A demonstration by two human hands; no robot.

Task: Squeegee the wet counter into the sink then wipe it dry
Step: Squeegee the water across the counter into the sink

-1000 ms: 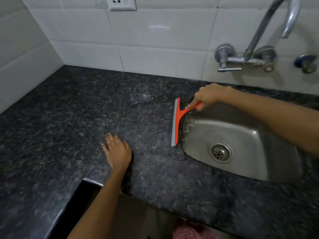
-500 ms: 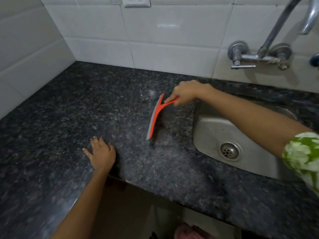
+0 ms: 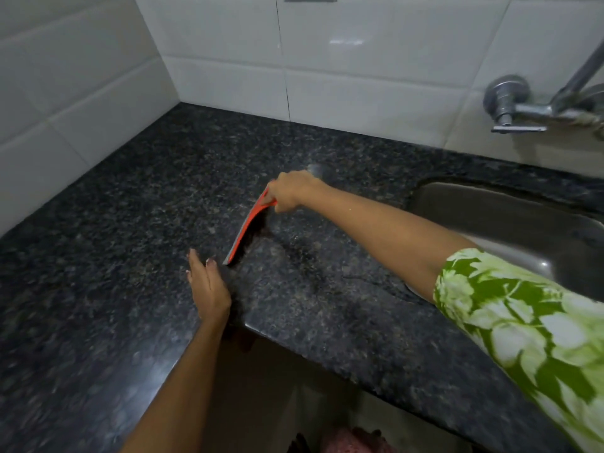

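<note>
Right hand clenches squeegee — handle hidden | left hand flat, released — counter

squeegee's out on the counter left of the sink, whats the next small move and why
Probably press the blade down and pull it right toward the sink. The right hand holds the orange squeegee by its handle, well left of the basin, its far tip near the left hand lying flat on the counter. No cloth shows yet.

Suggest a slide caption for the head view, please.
Right hand sets orange squeegee on granite counter; left hand rests flat.
</note>
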